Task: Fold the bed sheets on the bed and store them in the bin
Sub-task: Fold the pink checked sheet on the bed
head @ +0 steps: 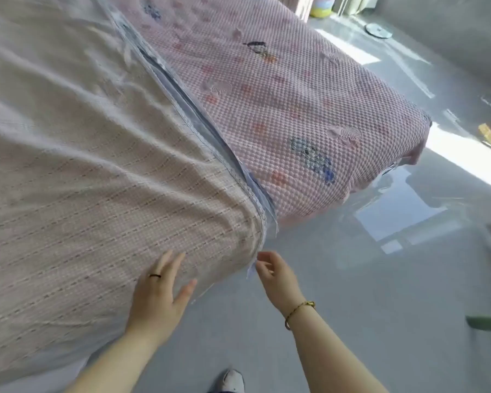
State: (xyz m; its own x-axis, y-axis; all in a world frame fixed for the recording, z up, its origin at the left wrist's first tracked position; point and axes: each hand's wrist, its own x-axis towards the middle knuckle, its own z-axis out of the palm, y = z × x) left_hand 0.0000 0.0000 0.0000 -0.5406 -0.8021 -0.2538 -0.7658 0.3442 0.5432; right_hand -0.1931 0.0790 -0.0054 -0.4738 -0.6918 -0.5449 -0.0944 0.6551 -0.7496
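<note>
Glossy grey floor (352, 293) around pink bubble-quilted bed (295, 109).
Beige woven bed sheet with blue trim (97, 165) draped at 9 o'clock; left hand (156, 296) flat on it, fingers spread; right hand (275, 276) apart, at its 6 o'clock corner, pinch unclear.

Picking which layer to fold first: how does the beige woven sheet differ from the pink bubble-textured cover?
The beige sheet is wrinkled, with thin stripes; the pink cover lies smooth, dimpled, with printed motifs. The sheet's trimmed edge overlaps the cover. The left hand rests on the sheet, not the cover. Both are spread out, unfolded.
</note>
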